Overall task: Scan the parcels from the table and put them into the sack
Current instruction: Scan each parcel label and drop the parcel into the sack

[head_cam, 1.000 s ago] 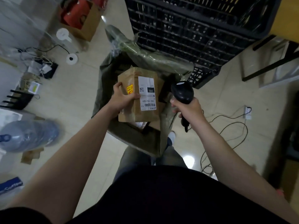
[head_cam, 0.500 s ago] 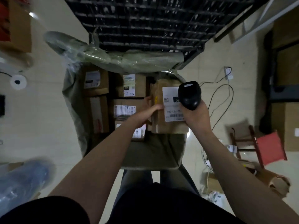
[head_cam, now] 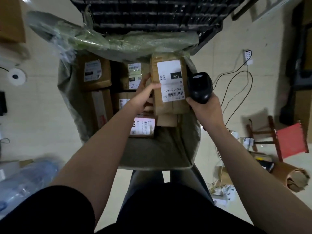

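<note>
The olive woven sack [head_cam: 160,149] now contains the flat, taped kraft-paper parcel [head_cam: 170,92], lowered against its right wall since a second ago. Left hand [head_cam: 143,95] pinches its edge; right hand [head_cam: 208,110] grasps the rounded black scanner [head_cam: 200,87].

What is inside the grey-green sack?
Brown labelled parcels lie in the sack; the left hand holds the 102 parcel on top. Anything beneath them is covered.
</note>
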